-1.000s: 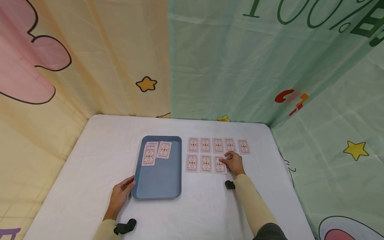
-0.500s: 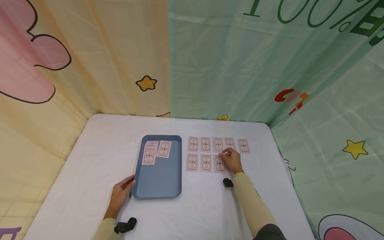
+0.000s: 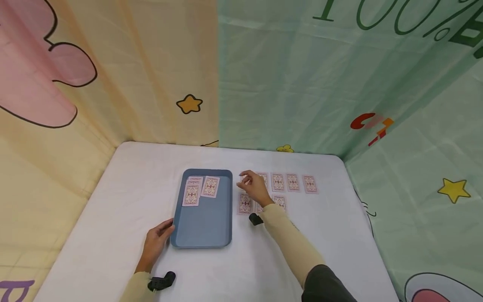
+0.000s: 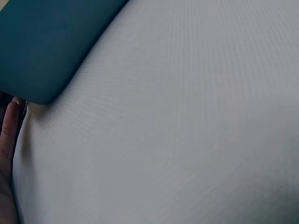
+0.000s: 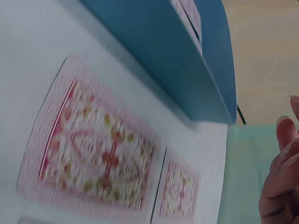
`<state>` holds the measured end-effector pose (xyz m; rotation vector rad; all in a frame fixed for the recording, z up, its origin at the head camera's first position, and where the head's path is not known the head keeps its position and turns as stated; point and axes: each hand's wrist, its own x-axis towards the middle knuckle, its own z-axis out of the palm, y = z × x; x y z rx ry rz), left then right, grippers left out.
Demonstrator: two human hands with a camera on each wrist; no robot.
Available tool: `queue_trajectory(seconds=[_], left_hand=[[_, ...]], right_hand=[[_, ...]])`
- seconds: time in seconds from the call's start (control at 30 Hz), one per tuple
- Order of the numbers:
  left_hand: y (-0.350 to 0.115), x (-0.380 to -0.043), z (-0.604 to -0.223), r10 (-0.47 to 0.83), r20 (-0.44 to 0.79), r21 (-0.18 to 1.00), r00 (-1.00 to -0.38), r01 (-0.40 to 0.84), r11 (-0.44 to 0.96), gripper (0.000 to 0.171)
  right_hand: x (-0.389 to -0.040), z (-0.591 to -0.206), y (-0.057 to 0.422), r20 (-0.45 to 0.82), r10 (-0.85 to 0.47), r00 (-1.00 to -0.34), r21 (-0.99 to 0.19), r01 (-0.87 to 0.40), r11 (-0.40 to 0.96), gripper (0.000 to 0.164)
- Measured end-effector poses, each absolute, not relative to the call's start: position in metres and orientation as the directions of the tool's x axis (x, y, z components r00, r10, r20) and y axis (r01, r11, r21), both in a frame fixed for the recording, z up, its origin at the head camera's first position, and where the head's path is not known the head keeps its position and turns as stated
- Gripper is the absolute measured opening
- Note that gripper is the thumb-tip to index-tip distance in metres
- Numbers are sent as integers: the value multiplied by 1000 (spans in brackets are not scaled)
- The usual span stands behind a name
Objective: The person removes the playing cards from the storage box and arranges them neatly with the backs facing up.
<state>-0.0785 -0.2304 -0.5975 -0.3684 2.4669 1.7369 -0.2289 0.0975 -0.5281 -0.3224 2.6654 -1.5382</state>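
At the tray's left side, my left hand (image 3: 155, 243) rests with fingertips and thumb against the rim of the blue tray (image 3: 201, 235); the left wrist view shows a finger (image 4: 9, 126) beside the tray's corner. My right hand (image 3: 255, 188) hovers over the left end of two rows of face-down playing cards, fingers loosely bent and nothing visible in them. It partly covers several cards. In the right wrist view a red-and-white patterned playing card (image 5: 107, 149) lies below, with the hand at the right edge. Three overlapping playing cards (image 3: 191, 195) lie in the tray's upper part.
The far row continues rightward to a last card (image 3: 310, 184); the near row ends with another card (image 3: 280, 202). A white cloth covers the table (image 3: 241, 268). Printed curtains (image 3: 271, 84) stand behind and at both sides. Each wrist carries a black camera (image 3: 162, 282).
My right hand has moved left from the near row's right-hand card to the left end of the rows. The left hand stays at the tray. The head view has shifted slightly.
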Motion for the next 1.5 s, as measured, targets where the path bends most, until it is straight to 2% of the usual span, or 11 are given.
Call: queue_trajectory(seconds=[0.13,0.33,0.57,0.73,1.03,1.3,1.5], left_hand=[[-229,-80,-598,-153,-214,915,-965,-253,314,44],[-227,-78,-597,-152,-209,914,-966,-248,321,44],[-225,-76,-596,-143,-204,917,-968,-240,318,43],[-227,-76,-595,-135,-190,922,-973,-224,316,44],[-225,-75,-595,-144,-191,921,-971,-228,316,42],[-224,-72,-595,-142,-162,931,-977,-199,307,41],[-228,-75,-594,-129,-197,931,-972,-227,285,44]], right_hand=[[-234,-527,56,88,-305,-948,-854,-230,467,34],[-237,-535,1,27,-403,-915,-858,-228,460,48],[-237,-547,-39,-86,-371,-925,-818,-147,556,58],[-236,-556,-51,-149,-305,-941,-786,-75,614,63],[-235,-568,-60,-179,-251,-951,-726,-45,686,66],[-232,-568,-64,-194,-265,-945,-671,-69,738,72],[-234,-568,-69,-205,-271,-940,-626,-87,775,70]])
